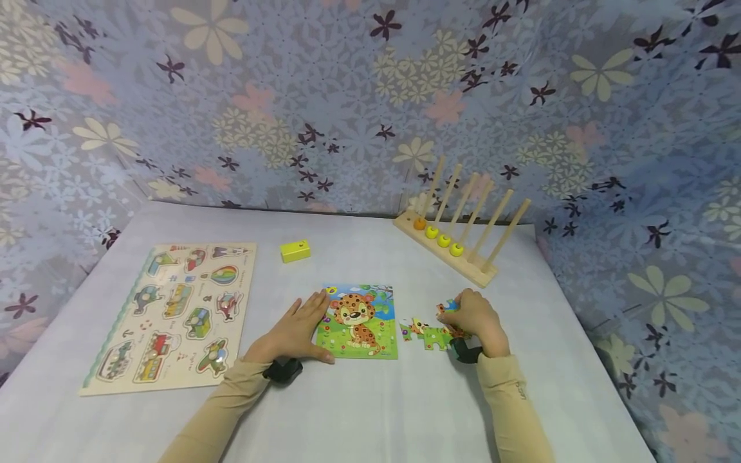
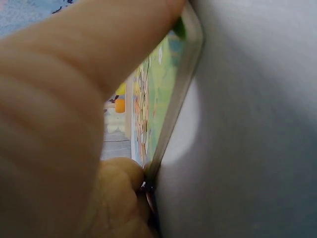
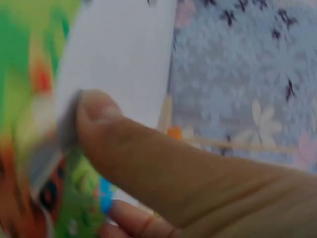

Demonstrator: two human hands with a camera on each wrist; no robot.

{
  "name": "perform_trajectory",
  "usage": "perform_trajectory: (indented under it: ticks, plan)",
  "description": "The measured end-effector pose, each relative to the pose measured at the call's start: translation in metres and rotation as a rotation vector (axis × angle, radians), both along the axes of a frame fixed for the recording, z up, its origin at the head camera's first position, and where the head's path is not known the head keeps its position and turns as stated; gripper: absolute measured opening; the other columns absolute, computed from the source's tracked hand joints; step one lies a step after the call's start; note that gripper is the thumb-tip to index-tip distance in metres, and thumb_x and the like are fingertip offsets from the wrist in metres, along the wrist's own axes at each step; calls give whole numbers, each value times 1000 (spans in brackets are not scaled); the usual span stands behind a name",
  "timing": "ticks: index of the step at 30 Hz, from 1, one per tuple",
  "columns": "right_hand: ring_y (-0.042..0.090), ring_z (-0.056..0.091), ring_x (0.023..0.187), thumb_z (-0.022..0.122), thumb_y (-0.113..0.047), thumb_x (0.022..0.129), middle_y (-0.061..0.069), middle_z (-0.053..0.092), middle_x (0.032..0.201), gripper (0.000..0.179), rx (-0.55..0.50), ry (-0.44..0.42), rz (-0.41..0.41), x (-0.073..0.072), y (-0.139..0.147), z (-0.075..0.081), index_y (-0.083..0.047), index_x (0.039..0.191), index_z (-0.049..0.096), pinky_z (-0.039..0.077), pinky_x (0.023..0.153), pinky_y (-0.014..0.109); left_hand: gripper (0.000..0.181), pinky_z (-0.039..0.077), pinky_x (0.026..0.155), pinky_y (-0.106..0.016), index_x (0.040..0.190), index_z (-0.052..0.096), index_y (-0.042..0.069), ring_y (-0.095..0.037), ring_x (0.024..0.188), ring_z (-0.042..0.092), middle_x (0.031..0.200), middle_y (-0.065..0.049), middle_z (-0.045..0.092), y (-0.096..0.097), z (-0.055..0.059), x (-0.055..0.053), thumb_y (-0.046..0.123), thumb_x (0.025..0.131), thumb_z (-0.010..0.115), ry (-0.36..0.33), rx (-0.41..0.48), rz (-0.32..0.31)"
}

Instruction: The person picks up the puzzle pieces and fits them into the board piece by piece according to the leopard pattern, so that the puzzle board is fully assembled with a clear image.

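A square leopard puzzle (image 1: 365, 337) lies flat on the table in the middle of the head view. My left hand (image 1: 298, 329), fingers spread, rests along its left side. In the left wrist view the thumb (image 2: 114, 39) reaches to the thick edge of the puzzle board (image 2: 171, 109). To the right of the board, my right hand (image 1: 476, 316) pinches a small printed puzzle piece (image 1: 442, 308) with blue and orange on it. Loose puzzle pieces (image 1: 431, 335) lie below and left of that hand, partly covered by it. The right thumb (image 3: 129, 134) overlaps blurred printed pieces in the right wrist view.
At the left lies a wooden peg puzzle board (image 1: 199, 308) with vehicle pictures. A yellow block (image 1: 295, 251) sits behind the leopard puzzle. Back right stands a wooden rod stand (image 1: 480, 275) with an orange bead (image 1: 419, 224) and several yellow beads (image 1: 444, 241). Flowered cloth (image 1: 347, 116) hangs behind the table.
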State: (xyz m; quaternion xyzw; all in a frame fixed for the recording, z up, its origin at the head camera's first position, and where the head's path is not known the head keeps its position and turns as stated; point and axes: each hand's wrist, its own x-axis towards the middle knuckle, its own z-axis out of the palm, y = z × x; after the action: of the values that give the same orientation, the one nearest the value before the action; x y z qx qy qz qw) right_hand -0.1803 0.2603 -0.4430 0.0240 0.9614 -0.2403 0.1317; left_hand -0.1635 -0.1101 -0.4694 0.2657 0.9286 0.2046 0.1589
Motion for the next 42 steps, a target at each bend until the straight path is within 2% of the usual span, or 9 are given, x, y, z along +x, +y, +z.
perform_trajectory:
  ticks: [5, 10, 14, 20, 23, 29, 33, 38, 42]
  plan:
    - [29, 57, 89, 76, -24, 84, 22, 60, 106, 45, -96, 31, 5, -10, -18, -4, 6, 110, 55, 50, 78, 41, 121, 5, 122, -57, 153, 11, -3, -37, 151, 8, 162, -20, 7, 0, 2, 1, 54, 71, 79, 8, 4, 6]
    - [24, 58, 79, 71, -17, 87, 14, 65, 90, 19, -157, 113, -92, -21, -22, -9, 0, 94, 63, 48, 69, 32, 120, 6, 122, -57, 154, 11, -3, -37, 151, 8, 162, -20, 7, 1, 0, 1, 54, 72, 79, 9, 5, -2]
    - [22, 59, 78, 67, -17, 90, 13, 66, 90, 20, -204, 114, -138, -27, -20, -14, 0, 100, 66, 47, 65, 28, 121, 6, 122, -57, 153, 11, -3, -37, 151, 8, 162, -21, 7, -1, 0, 1, 54, 71, 79, 7, 3, -2]
    - [23, 62, 90, 56, -21, 98, 20, 65, 111, 32, -353, 13, -76, -26, -9, -12, 1, 120, 63, 52, 73, 30, 121, 5, 122, -56, 154, 11, -2, -36, 151, 7, 163, -19, 6, 0, -1, 1, 55, 72, 78, 15, -4, 3]
    - [19, 62, 89, 51, -23, 100, 18, 65, 115, 35, -412, -23, -51, -26, -7, -10, 1, 124, 61, 52, 76, 30, 121, 5, 122, -57, 154, 11, -3, -36, 151, 7, 163, -20, 7, 0, 0, 1, 55, 72, 78, 12, 1, -1]
    - [12, 55, 73, 46, -18, 102, 10, 63, 96, 36, -534, -61, -45, -25, -13, -10, 9, 123, 59, 49, 67, 26, 120, 5, 122, -57, 154, 11, -3, -36, 151, 7, 163, -20, 6, 1, -1, 1, 55, 72, 78, 1, 0, 1]
    - [11, 52, 69, 47, -16, 102, 5, 60, 89, 35, -568, -65, -21, -26, -24, -12, 9, 124, 57, 47, 61, 23, 121, 5, 122, -57, 154, 11, -2, -36, 151, 7, 163, -19, 6, 1, -2, 1, 55, 72, 78, 0, -5, 2]
    - [11, 50, 65, 46, -14, 102, 4, 57, 87, 36, -622, -114, 55, -26, -38, -13, 4, 132, 53, 45, 59, 23, 120, 5, 122, -57, 154, 11, -3, -35, 151, 6, 163, -19, 6, 1, -1, 1, 54, 72, 78, -1, -1, 4]
    - [12, 49, 63, 47, -13, 102, 2, 55, 81, 34, -649, -141, 106, -25, -50, -13, 4, 130, 56, 44, 58, 24, 120, 4, 122, -57, 154, 12, -3, -35, 151, 7, 163, -20, 6, 1, -2, 0, 54, 72, 79, 2, 3, 5]
